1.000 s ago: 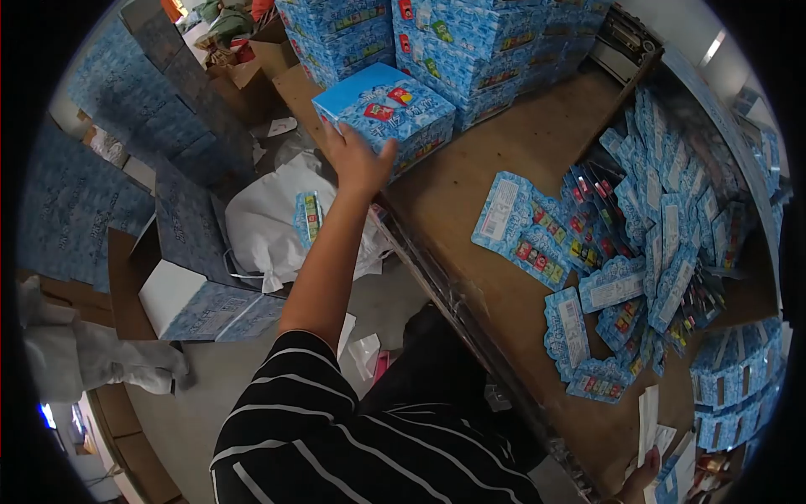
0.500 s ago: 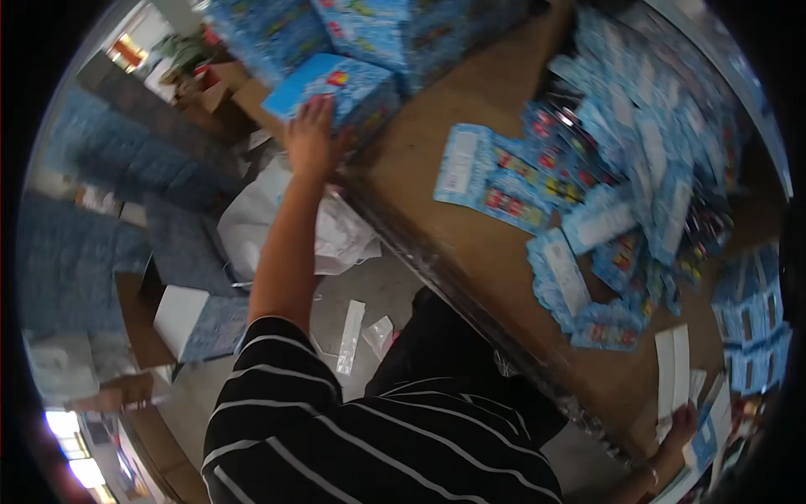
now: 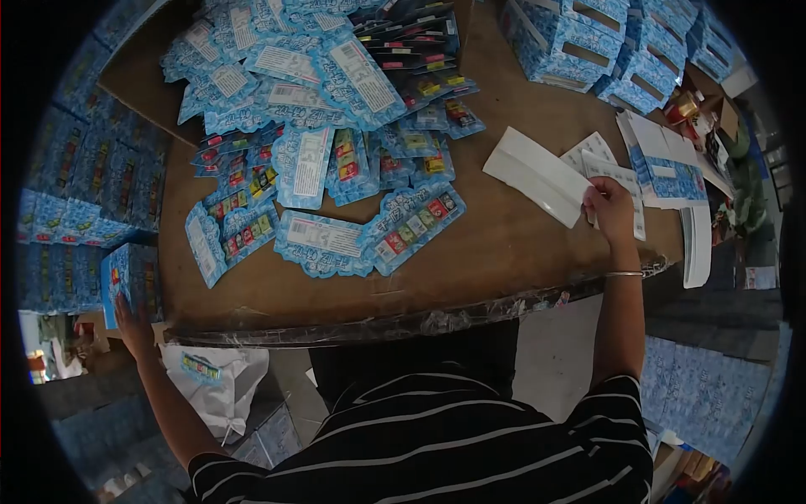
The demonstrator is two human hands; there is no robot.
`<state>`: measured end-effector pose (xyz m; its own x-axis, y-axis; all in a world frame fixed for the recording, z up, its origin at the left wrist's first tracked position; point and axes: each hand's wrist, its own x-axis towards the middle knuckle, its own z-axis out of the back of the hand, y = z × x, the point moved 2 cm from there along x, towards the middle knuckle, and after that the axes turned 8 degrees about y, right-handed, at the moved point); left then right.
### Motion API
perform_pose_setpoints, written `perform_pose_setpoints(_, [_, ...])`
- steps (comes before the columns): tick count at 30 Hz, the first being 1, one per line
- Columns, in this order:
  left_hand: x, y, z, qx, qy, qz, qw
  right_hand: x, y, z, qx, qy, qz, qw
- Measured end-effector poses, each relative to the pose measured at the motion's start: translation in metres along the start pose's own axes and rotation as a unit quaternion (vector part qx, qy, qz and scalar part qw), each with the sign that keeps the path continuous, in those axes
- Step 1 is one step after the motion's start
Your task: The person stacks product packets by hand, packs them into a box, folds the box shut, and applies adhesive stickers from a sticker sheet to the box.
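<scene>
My left hand [image 3: 133, 323] rests with its fingers apart against the side of a blue printed box [image 3: 138, 281] at the table's left edge. On the right, my right hand [image 3: 609, 206] pinches the edge of a white strip [image 3: 537, 175]. Under and beside that strip lie white label sheets [image 3: 617, 175]. A large heap of blue cards [image 3: 306, 160] with small coloured pieces covers the middle and left of the table. Nearest to me in the heap lie a card with a row of coloured pieces [image 3: 417, 227] and one with its barcode up [image 3: 323, 239].
The brown table [image 3: 378, 290] has a taped front edge. Blue boxes with cut-out windows [image 3: 567, 42] stand at the back right, beside a flattened white and blue carton [image 3: 663, 164]. Stacked blue boxes [image 3: 59, 210] fill the far left. A white bag [image 3: 222, 386] lies below the table.
The view has swung right, bringing the heap to the middle. My left hand stays at the blue box, now at the left edge. The white strip in my right hand has tilted over the table.
</scene>
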<state>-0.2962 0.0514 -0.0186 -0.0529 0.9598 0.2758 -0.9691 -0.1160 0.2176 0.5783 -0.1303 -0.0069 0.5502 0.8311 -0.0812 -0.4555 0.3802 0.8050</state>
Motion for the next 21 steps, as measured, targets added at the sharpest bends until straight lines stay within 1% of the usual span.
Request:
perform_pose_setpoints(1, [0.001,-0.001,0.002,0.001,-0.003,-0.001,1.000,0.003,-0.004,0.003,0.002,-0.002,0.000,1.000])
perform_pose_setpoints(3, [0.005,-0.003,0.002,0.027,0.043,0.033,0.998,0.013,-0.012,0.012,-0.009,-0.002,0.051,0.999])
perform_pose_setpoints(4, [0.003,-0.020,0.019,0.023,0.034,0.032,0.999,0.016,-0.011,0.014,-0.006,-0.010,0.056,0.998])
perform_pose_setpoints(6, [-0.009,-0.079,0.070,0.144,0.105,0.140,0.974,0.016,-0.013,0.028,0.059,-0.083,0.040,0.994])
perform_pose_setpoints(7, [-0.008,-0.092,0.074,0.136,0.099,0.135,0.976,0.016,-0.015,0.037,0.058,-0.094,0.042,0.993])
perform_pose_setpoints(9, [-0.008,-0.113,0.083,-0.015,0.000,0.056,0.998,0.019,-0.022,0.054,0.096,-0.117,0.011,0.988])
perform_pose_setpoints(10, [-0.013,-0.128,0.085,-0.021,-0.006,0.054,0.998,0.021,-0.027,0.061,0.097,-0.124,0.015,0.987])
perform_pose_setpoints(12, [-0.030,-0.176,0.092,-0.123,0.006,-0.096,0.988,0.031,-0.042,0.079,-0.024,-0.143,-0.044,0.989])
perform_pose_setpoints(13, [-0.037,-0.201,0.102,-0.131,-0.004,-0.096,0.987,0.039,-0.050,0.092,-0.024,-0.153,-0.036,0.987])
perform_pose_setpoints(14, [-0.048,-0.228,0.113,-0.168,0.035,-0.111,0.979,0.047,-0.060,0.105,-0.144,-0.164,-0.039,0.975])
perform_pose_setpoints(15, [-0.057,-0.249,0.121,-0.202,0.077,-0.128,0.968,0.054,-0.062,0.115,-0.261,-0.170,-0.045,0.949])
perform_pose_setpoints(16, [-0.062,-0.263,0.125,-0.206,0.071,-0.130,0.967,0.058,-0.051,0.121,-0.261,-0.178,-0.043,0.948])
perform_pose_setpoints(17, [-0.068,-0.273,0.126,-0.239,0.089,-0.137,0.957,0.061,-0.031,0.126,-0.381,-0.154,-0.122,0.904])
perform_pose_setpoints(18, [-0.075,-0.281,0.126,-0.270,0.109,-0.144,0.946,0.067,-0.015,0.131,-0.492,-0.124,-0.198,0.839])
perform_pose_setpoints(19, [-0.082,-0.287,0.122,-0.272,0.105,-0.144,0.946,0.091,0.001,0.141,-0.488,-0.126,-0.195,0.842])
perform_pose_setpoints(20, [-0.090,-0.292,0.116,-0.285,0.100,-0.146,0.942,0.107,0.032,0.143,-0.464,-0.166,-0.048,0.869])
perform_pose_setpoints(21, [-0.097,-0.297,0.111,-0.297,0.097,-0.147,0.939,0.145,0.048,0.155,-0.448,-0.190,0.124,0.865])
